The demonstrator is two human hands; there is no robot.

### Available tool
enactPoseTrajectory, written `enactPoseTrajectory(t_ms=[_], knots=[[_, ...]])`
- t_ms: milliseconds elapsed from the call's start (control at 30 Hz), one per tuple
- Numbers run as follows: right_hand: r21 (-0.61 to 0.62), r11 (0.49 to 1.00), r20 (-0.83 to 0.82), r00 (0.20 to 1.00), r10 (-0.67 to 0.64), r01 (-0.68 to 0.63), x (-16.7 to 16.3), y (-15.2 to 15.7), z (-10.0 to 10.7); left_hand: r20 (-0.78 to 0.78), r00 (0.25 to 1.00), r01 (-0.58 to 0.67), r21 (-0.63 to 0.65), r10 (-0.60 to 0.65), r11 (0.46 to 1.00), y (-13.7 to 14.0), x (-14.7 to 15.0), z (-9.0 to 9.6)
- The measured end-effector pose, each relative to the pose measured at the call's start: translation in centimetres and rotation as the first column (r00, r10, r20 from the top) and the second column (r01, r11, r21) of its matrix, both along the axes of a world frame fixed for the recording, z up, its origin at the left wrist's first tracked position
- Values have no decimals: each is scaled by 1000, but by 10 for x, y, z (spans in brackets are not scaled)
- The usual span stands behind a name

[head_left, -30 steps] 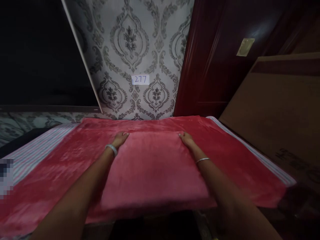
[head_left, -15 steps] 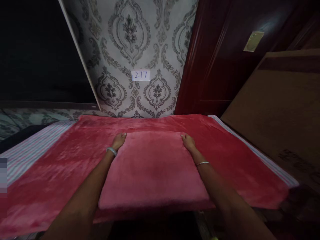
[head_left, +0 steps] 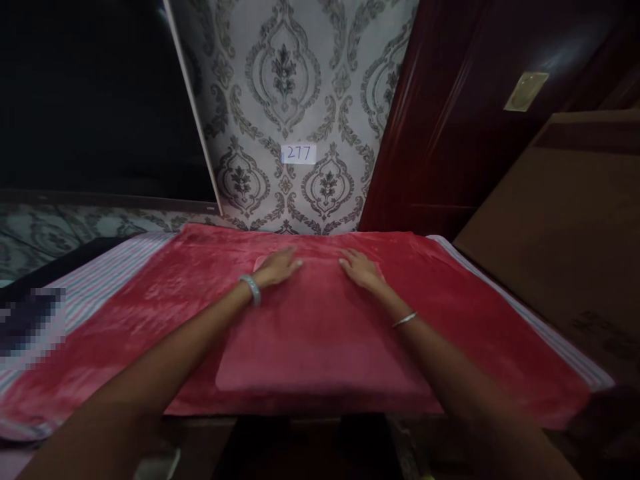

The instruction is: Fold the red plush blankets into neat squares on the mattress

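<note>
Far corners: through the head view, my only one, I see the left hand (head_left: 277,268) and the right hand (head_left: 361,270) shifted inward from the far corners of the pink folded cloth (head_left: 315,327), where both gripped half a second ago; the wall also sits further right in my picture, so I judge the head has turned slightly left.
Left hand: fingers extended forward and somewhat blurred, thumb towards the other hand, pinching nothing; it is over the cloth's far edge, with the far left corner showing just outside it. Whether the palm presses down or hovers, I cannot tell.
Right hand: fingers spread apart and reaching forward, thumb inward, clamped on nothing; it mirrors the left, with a gap between the two.
Pink folded cloth: between the hands and running back beneath the forearms, lying flat with a thick, rounded near edge. I cannot tell if it is one piece with what lies under it.
Red blanket (head_left: 480,313): beneath the cloth, spreading outward from both hands and, beyond the fingers, up to the wall.
Striped cloth (head_left: 127,257): well out to the left of the left hand, with another strip well right of the right hand.
Meaning for the work: I judge the corner grip finished, since the cloth holds its flat shape with neither hand pinching it.
</note>
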State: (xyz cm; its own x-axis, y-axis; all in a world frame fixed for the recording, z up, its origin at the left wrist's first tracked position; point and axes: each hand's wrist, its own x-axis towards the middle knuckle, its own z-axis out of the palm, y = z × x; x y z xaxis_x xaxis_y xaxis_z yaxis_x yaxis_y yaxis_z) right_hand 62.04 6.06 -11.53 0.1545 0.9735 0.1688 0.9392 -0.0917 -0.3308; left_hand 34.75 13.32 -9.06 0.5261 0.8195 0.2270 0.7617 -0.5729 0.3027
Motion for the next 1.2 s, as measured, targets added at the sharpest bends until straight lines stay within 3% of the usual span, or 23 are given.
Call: enactPoseTrajectory(t_ms=[67,167,400,733,967,1100,1200], knots=[[-40,997,53,996,74,-72,-25,2,5,-154,987,42,-10,-43,999,-10,25,-3],[-87,994,107,992,71,-62,-45,-1,-1,-250,968,-27,2,27,1000,-23,44,-18],[-9,1000,124,992,26,-25,-41,-11,-39,-266,961,-64,35,71,997,-29,40,-47],[26,999,114,993,22,-25,-41,-9,-41,-231,971,-54,36,61,998,-27,39,-47],[-57,990,173,977,-121,133,-5,-14,-36,-229,966,-107,56,117,993,-18,20,-35],[-113,974,45,981,-190,194,28,-15,-44,-237,946,-232,-9,223,973,2,-4,-35],[-112,979,-38,983,-179,173,41,-12,-56,-205,951,-246,-55,230,968,15,-16,-43]])
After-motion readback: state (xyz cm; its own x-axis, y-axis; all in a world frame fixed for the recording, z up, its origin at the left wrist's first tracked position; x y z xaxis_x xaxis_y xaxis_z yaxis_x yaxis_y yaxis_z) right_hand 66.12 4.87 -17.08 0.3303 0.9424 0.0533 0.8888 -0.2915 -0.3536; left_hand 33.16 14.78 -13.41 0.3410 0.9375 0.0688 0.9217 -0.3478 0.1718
